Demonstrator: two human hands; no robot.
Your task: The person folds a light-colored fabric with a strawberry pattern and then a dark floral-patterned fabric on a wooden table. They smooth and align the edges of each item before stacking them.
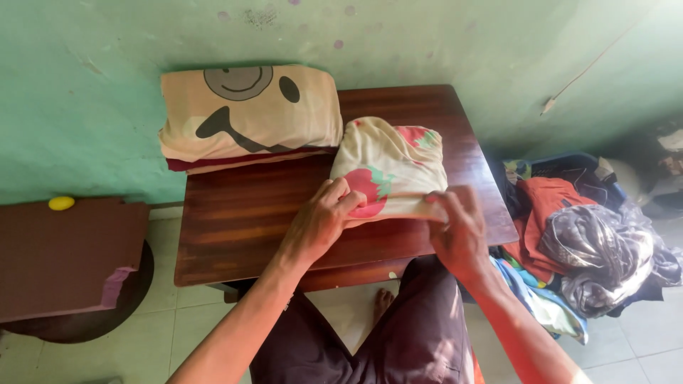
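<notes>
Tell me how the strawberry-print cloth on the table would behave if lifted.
The strawberry-print cloth looks soft and folded, so it would likely sag and unfold. Both the left hand and right hand pinch its near edge, suggesting thin, light fabric. Unlikely to roll.

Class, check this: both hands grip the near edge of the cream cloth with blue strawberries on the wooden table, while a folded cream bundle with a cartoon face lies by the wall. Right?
Not quite. The head view shows the strawberries on the cream strawberry-print cloth are red with green leaves, not blue. The rest holds: left hand and right hand grip its near edge on the dark wooden table, and the folded cartoon-face bundle lies by the wall.
</notes>
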